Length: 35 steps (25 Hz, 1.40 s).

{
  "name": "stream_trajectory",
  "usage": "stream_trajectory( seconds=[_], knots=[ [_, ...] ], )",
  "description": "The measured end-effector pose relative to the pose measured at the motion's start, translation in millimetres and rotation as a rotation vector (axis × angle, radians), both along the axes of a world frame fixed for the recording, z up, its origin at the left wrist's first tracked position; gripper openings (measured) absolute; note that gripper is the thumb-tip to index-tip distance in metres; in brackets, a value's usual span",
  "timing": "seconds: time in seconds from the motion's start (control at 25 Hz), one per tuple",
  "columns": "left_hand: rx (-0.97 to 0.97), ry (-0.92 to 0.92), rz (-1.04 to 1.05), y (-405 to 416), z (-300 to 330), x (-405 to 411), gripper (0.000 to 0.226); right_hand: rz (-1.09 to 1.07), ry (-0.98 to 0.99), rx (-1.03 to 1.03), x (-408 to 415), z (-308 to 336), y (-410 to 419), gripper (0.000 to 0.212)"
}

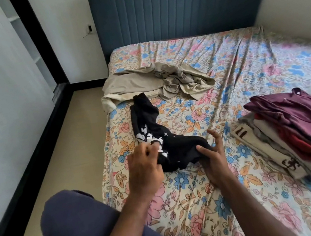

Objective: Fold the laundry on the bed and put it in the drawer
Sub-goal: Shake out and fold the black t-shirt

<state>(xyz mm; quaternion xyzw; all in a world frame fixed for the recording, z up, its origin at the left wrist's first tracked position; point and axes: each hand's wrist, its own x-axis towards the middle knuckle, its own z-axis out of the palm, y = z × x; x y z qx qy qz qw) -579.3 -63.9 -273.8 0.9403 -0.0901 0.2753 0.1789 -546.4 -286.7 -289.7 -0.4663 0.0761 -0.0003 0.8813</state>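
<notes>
The left hand (pixel 144 165) pinched the black garment (pixel 167 146) on the bed (pixel 223 67); the right hand (pixel 213 154) held its other end, thumb on top. A folded pile (pixel 297 127) sat nearby, to the right.

Black white-printed garment (pixel 152 130), beige cloth (pixel 145 83), floral sheet (pixel 203 201), maroon-topped stack (pixel 295 117).

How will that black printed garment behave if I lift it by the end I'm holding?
Probably floppy: the black garment lies twisted and creased across the floral sheet. It looks thin, so likely light. With the left hand and right hand both at its near end, the far end would likely hang and drag.
</notes>
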Motion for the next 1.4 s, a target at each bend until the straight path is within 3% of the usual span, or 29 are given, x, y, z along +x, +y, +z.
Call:
stream_trajectory(
  seconds=[0.12, 0.2, 0.32, 0.44, 0.52, 0.6, 0.72, 0.8, 0.92, 1.04, 1.2, 1.36, 1.4],
  knots=[
    [0.354, -0.039, -0.266, -17, 3, -11, 0.052, -0.032, -0.043, -0.002, -1, -1, 2, 0.032],
    [0.457, 0.194, -0.368, -23, 4, -19, 0.038, -0.053, -0.03, 0.027, -2, 0, 1, 0.023],
    [0.205, 0.618, -0.106, -24, -1, -8, 0.077, -0.037, 0.031, 0.143, -5, 1, -3, 0.032],
    [-0.041, 0.619, 0.083, -29, -8, 6, 0.098, -0.035, 0.066, 0.132, -3, -2, -2, 0.024],
    [-0.183, 0.518, 0.144, -38, -13, 8, 0.068, -0.012, 0.061, 0.123, -2, -1, 0, 0.023],
    [-0.453, 0.477, 0.135, -42, -8, 8, 0.035, 0.014, 0.043, 0.115, -2, -1, 1, 0.033],
    [-0.85, 0.603, -0.097, -20, 9, 6, 0.023, -0.018, 0.069, 0.099, 0, -5, 2, 0.04],
    [-0.852, 0.595, -0.184, 1, 18, 0, 0.017, -0.04, 0.074, 0.125, 2, -6, 4, 0.032],
    [-0.809, 0.451, -0.151, 16, 18, -4, 0.017, -0.063, 0.081, 0.11, 5, -6, 4, 0.02],
    [-0.742, 0.348, -0.08, 16, 17, 1, 0.019, -0.063, 0.076, 0.075, 6, -7, 5, 0.028],
    [-1.092, 0.393, -0.183, 22, 18, 4, 0.025, -0.01, -0.004, 0.032, 5, -10, 2, 0.041],
    [-0.933, 0.53, -0.251, 29, 22, -3, 0.03, 0.107, -0.148, -0.085, 2, -16, 1, 0.025],
    [-0.849, 0.608, -0.26, 29, 22, -5, 0.037, 0.12, -0.159, -0.135, 2, -17, 1, 0.034]
  ],
)
